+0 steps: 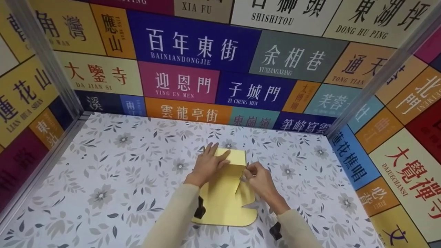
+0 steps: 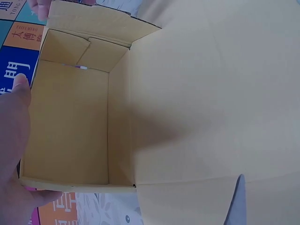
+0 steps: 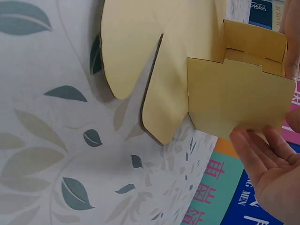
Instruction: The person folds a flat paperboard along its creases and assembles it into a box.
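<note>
My left hand [image 1: 207,166] grips the cardboard box [image 1: 225,194], my right hand [image 1: 260,178] pinches its side flap [image 3: 232,96], short of the table's [image 1: 151,151] far edge (sign-covered panels [image 1: 196,48] rise behind); my left sleeve [image 1: 172,217] partly hides it.

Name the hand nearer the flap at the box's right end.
Right. The right hand touches the flap; the left hand is farther away, at the box's left end.

Two forearms [image 1: 172,215] in long cream fabric sleeves [image 1: 298,229] stretched forward, angled toward each other. The bare left hand [image 1: 206,166] gripped with fingers forward and thumb inward; the bare right hand [image 1: 259,177] pinched with bent fingers.
</note>
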Demonstrator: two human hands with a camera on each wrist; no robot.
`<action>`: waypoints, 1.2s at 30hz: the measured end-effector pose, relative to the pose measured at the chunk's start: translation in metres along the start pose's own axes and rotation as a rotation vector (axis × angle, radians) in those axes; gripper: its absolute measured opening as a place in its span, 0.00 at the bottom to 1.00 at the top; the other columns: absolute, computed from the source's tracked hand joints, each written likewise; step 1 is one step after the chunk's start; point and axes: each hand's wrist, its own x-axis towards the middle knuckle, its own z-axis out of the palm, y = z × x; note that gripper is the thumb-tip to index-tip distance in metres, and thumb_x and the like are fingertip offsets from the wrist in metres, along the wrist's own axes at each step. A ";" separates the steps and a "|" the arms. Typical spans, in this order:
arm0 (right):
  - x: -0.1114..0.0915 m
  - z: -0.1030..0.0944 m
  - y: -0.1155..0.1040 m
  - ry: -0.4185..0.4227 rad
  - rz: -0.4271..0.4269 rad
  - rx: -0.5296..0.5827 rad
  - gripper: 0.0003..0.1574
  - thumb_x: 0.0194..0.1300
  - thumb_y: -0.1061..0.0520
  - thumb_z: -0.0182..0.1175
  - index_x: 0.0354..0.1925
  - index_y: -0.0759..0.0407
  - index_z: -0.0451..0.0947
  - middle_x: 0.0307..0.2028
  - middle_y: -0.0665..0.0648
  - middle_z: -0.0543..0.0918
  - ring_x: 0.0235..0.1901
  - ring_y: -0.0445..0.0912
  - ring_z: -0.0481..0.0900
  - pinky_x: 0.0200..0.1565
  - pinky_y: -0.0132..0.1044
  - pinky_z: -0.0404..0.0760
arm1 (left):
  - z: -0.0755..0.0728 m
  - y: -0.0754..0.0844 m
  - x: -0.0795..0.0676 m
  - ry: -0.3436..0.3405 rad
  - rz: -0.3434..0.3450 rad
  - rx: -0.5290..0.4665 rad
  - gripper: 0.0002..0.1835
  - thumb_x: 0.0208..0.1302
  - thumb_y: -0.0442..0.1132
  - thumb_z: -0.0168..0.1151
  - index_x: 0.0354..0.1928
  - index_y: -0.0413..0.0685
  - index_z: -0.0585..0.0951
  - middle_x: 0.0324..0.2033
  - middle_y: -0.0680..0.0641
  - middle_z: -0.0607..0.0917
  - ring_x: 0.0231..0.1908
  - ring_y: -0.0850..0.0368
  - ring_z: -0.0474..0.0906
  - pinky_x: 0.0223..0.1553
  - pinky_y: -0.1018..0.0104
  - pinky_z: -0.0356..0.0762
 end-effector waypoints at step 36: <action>0.007 0.015 -0.016 0.133 -0.232 -0.533 0.28 0.61 0.48 0.71 0.50 0.68 0.77 0.38 0.63 0.82 0.36 0.56 0.84 0.38 0.49 0.85 | -0.001 -0.003 -0.001 -0.016 0.002 -0.088 0.26 0.73 0.50 0.56 0.71 0.60 0.72 0.76 0.34 0.59 0.77 0.32 0.51 0.71 0.33 0.59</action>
